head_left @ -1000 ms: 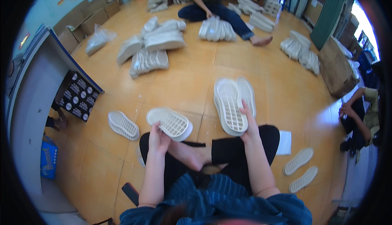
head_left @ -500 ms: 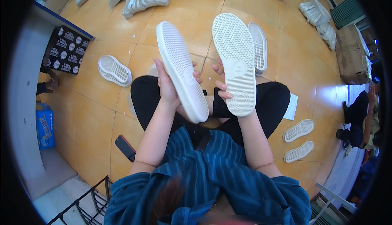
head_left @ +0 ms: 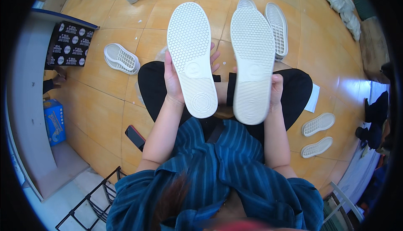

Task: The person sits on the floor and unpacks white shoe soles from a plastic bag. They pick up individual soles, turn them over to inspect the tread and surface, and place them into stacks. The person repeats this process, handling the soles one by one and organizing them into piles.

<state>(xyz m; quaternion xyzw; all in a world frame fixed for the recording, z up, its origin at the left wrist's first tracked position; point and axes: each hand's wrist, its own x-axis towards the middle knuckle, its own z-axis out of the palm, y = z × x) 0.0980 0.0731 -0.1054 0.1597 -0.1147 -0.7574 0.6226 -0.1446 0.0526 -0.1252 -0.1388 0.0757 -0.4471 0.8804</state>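
Observation:
My left hand (head_left: 173, 80) is closed round a white shoe sole (head_left: 193, 59), its thumb at the left edge and fingertips showing past the right. The sole's patterned underside, with honeycomb front and ribbed heel, faces up. My right hand (head_left: 276, 89) grips a second white sole (head_left: 253, 59) by its right edge; most of its fingers are hidden behind. The two soles are held side by side, apart, above my crossed legs. Beyond the right one, a loose sole (head_left: 276, 29) with a gridded inside lies on the floor, and another sole's tip (head_left: 246, 3) peeks out.
A sole (head_left: 121, 58) lies at left, two small soles (head_left: 318, 124) at right beside white paper (head_left: 312, 98). A phone (head_left: 135, 138) is near my left elbow. Boxes, black (head_left: 70, 44) and blue (head_left: 54, 122), stand left, near another person's hand (head_left: 58, 79). Wrapped soles (head_left: 342, 13) lie far right.
The left sole has turned from nearly edge-on to show its underside. The right sole has tilted, and my right hand's grip now shows at its right edge. The whole view has shifted slightly.

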